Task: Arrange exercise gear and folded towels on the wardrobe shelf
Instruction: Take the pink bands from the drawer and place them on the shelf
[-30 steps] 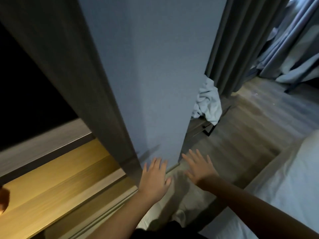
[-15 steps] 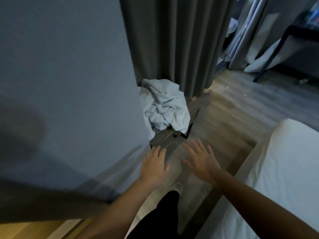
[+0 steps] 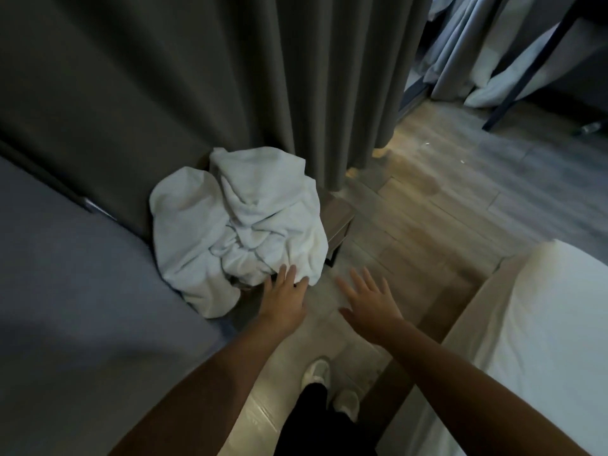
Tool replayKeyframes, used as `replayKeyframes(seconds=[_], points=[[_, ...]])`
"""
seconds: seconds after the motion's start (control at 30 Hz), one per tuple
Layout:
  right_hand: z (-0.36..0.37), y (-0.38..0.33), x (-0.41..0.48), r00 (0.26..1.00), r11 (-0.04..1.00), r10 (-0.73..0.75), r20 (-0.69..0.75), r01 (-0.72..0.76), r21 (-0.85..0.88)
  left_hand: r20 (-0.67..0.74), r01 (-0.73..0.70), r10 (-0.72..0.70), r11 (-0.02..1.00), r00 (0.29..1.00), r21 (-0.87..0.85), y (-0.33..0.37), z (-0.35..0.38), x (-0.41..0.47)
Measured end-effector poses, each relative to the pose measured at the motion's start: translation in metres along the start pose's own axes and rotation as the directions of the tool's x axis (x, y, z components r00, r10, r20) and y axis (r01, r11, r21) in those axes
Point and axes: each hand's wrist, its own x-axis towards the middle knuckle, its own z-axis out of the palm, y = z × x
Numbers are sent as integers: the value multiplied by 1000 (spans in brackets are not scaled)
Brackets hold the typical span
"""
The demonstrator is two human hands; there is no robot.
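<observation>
A crumpled heap of white towels (image 3: 243, 222) lies on a low wooden stand (image 3: 339, 222) at the foot of a grey curtain. My left hand (image 3: 285, 297) reaches forward with fingers spread, its fingertips at the heap's lower right edge. My right hand (image 3: 368, 299) hovers open over the floor, just right of the heap, holding nothing. The grey wardrobe door (image 3: 82, 307) fills the left side. The wardrobe shelf is out of sight.
A white-covered bed (image 3: 543, 340) stands close on the right. Grey curtains (image 3: 296, 77) hang behind the stand. Wooden floor (image 3: 427, 209) runs between bed and wardrobe. A dark table leg (image 3: 526, 70) and pale drapes are at the far right. My feet (image 3: 329, 383) are below.
The view has swung right, away from the wardrobe's lit interior, to the towel heap. Both open hands have moved toward the heap, and the left hand's fingertips now reach its edge.
</observation>
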Motion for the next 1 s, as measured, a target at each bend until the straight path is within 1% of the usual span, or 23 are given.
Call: replayKeyframes(seconds=[0.1, 0.17, 0.2, 0.27, 0.3, 0.33, 0.4, 0.43, 0.47, 0.5, 0.53, 0.6, 0.67, 0.7, 0.73, 0.77, 0.8, 0.87, 0.9, 0.93, 1.0], points=[[24, 25, 56, 1000, 1000, -26, 15, 25, 8, -96, -12, 25, 992, 995, 124, 0, 30, 62], [46, 39, 92, 999, 999, -41, 15, 40, 24, -29, -68, 75, 978, 997, 195, 0, 59, 99], [58, 44, 108, 999, 999, -47, 24, 46, 28, -35, -109, 120, 967, 992, 231, 0, 73, 114], [82, 53, 136, 998, 998, -51, 42, 50, 28, -131, -190, 234, 940, 963, 283, -4, 91, 138], [93, 57, 148, 997, 998, -55, 56, 53, 33, -136, -248, 298, 922, 945, 299, -10, 96, 146], [103, 60, 158, 996, 998, -59, 67, 56, 38, -181, -304, 378, 891, 908, 337, -19, 99, 154], [119, 64, 176, 993, 996, -78, 93, 75, 41, -300, -320, 526, 786, 796, 529, -47, 103, 170], [125, 64, 182, 990, 996, -86, 111, 81, 45, -354, -324, 583, 754, 732, 571, -61, 103, 176], [129, 62, 187, 988, 995, -88, 128, 82, 50, -422, -336, 618, 749, 663, 571, -72, 101, 180], [133, 58, 190, 988, 996, -82, 131, 75, 54, -461, -348, 640, 745, 615, 569, -83, 101, 184], [137, 54, 192, 989, 996, -76, 125, 69, 59, -466, -349, 653, 735, 597, 582, -92, 98, 183], [141, 42, 195, 986, 993, -86, 144, 73, 92, -417, -367, 695, 686, 586, 628, -99, 96, 183], [149, 31, 200, 978, 989, -120, 173, 102, 108, -371, -392, 707, 666, 602, 634, -101, 102, 185], [154, 26, 203, 972, 988, -137, 190, 119, 103, -373, -380, 694, 676, 616, 632, -101, 105, 187], [157, 21, 206, 966, 987, -149, 213, 130, 99, -380, -371, 694, 676, 612, 637, -101, 111, 189], [161, 17, 210, 959, 986, -155, 237, 137, 89, -378, -373, 707, 662, 597, 650, -104, 116, 190], [164, 13, 214, 954, 987, -157, 256, 142, 74, -366, -390, 743, 627, 560, 675, -108, 120, 192], [171, 6, 222, 947, 989, -149, 286, 140, 50, -321, -468, 815, 549, 483, 692, -119, 123, 192], [173, 4, 225, 945, 990, -138, 297, 131, 43, -304, -497, 835, 525, 458, 691, -123, 122, 192], [174, 1, 228, 945, 992, -127, 303, 122, 34, -297, -513, 839, 521, 457, 683, -126, 121, 192], [179, -1, 231, 952, 994, -111, 284, 109, 22, -295, -510, 811, 556, 506, 656, -126, 115, 188]])
